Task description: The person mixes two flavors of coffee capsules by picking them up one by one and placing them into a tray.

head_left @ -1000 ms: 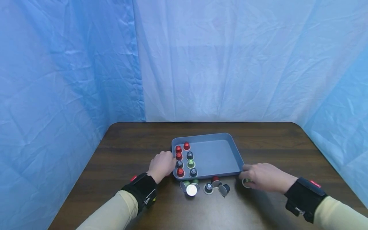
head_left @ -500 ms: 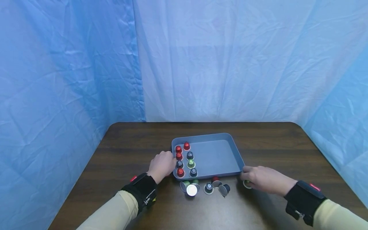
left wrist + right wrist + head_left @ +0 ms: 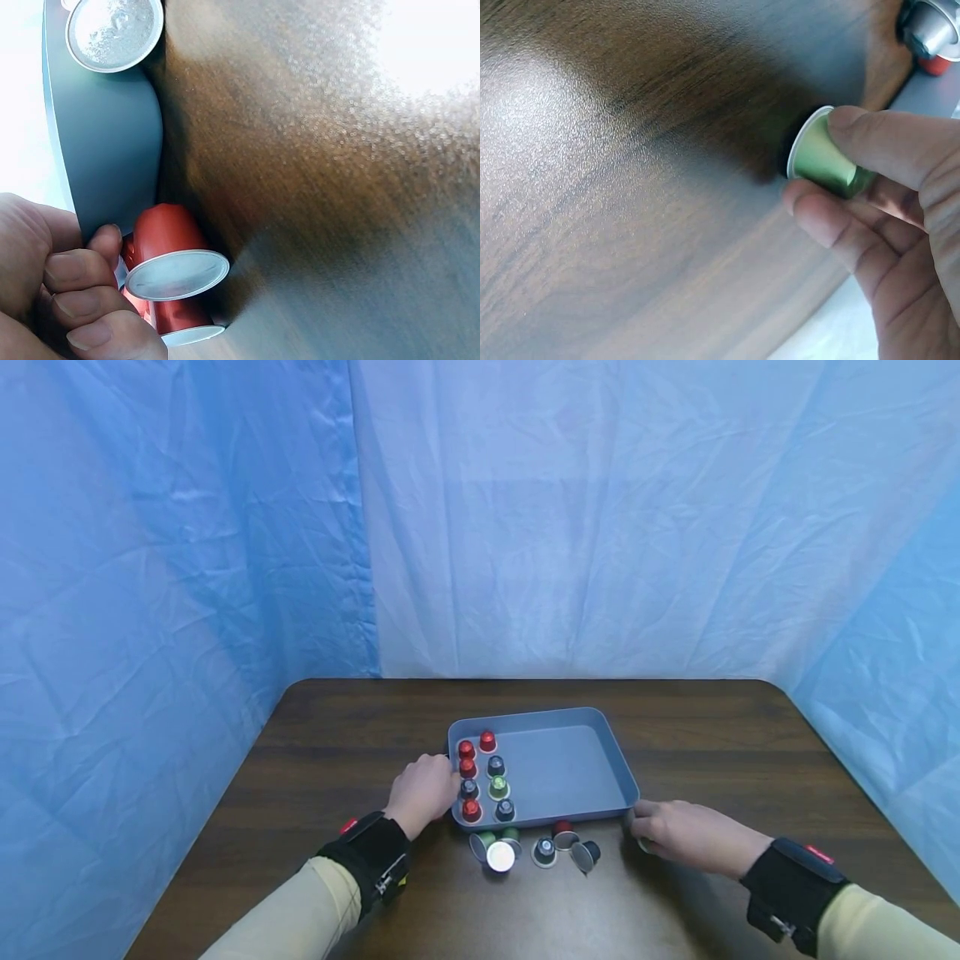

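Green capsule (image 3: pixel 820 160) pinched in right hand (image 3: pixel 693 835);
best squeezed lightly (tray (image 3: pixel 562 768) beside grip); left hand (image 3: pixel 422 793): hold can't be told

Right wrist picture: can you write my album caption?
The right hand pinches a green capsule; dark wooden table behind.

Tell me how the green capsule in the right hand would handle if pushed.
The green capsule, small beside the right hand, is probably light. Its round, tapered side suggests it would curve as it rolls; standing on its wide end, it should resist tipping.
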Tool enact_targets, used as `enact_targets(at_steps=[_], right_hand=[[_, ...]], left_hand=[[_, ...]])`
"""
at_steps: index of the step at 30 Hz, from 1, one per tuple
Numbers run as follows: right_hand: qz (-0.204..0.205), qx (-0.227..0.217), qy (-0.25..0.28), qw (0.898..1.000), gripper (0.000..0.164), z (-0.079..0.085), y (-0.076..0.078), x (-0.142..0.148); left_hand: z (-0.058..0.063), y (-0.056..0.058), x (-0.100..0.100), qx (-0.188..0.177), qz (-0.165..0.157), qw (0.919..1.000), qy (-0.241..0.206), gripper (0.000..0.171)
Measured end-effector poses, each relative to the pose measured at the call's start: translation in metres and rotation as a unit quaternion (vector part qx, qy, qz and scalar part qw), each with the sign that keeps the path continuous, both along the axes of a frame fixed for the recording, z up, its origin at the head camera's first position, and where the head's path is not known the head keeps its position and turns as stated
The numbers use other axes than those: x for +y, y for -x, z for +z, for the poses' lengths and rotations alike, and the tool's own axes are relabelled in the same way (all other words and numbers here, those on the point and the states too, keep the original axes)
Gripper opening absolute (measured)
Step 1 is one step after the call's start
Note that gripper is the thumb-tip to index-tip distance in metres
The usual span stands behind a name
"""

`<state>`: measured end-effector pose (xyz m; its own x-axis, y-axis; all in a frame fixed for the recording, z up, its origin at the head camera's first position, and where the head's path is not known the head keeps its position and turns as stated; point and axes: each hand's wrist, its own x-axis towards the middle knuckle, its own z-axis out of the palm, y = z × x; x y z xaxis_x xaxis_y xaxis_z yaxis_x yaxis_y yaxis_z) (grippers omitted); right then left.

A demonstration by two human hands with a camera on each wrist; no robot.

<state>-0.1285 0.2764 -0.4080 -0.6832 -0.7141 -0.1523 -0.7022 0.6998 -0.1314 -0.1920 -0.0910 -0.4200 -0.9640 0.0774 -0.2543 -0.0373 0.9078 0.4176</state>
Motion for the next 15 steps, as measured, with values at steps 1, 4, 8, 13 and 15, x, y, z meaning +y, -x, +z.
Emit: enact_targets(at_steps=[1,4,8,13,15], right_hand=[[0.0,0.0,-0.001,1.0,0.019,0.001,0.0,0.0],[-0.002,-0.003,-0.004,1.0,0.02,0.005,0.0,-0.001],[0.001,0.001,-0.004,1.0,0.022,0.01,0.0,-0.002],[0.011,0.006,-0.006,1.0,0.022,0.017,0.0,-0.004],[0.014,0.007,-0.007,1.0,0.022,0.02,0.0,-0.004]], left_hand=[[0.0,0.0,0.0,0.0,-0.001,1.0,0.0,0.026],[0.0,0.0,0.0,0.0,-0.001,1.0,-0.001,0.026],[0.001,-0.001,0.0,-0.004,0.004,1.0,-0.006,0.026],[0.001,0.0,0.001,-0.006,0.007,0.9999,-0.008,0.026],[0.001,0.0,0.001,-0.006,0.007,0.9999,-0.006,0.026]])
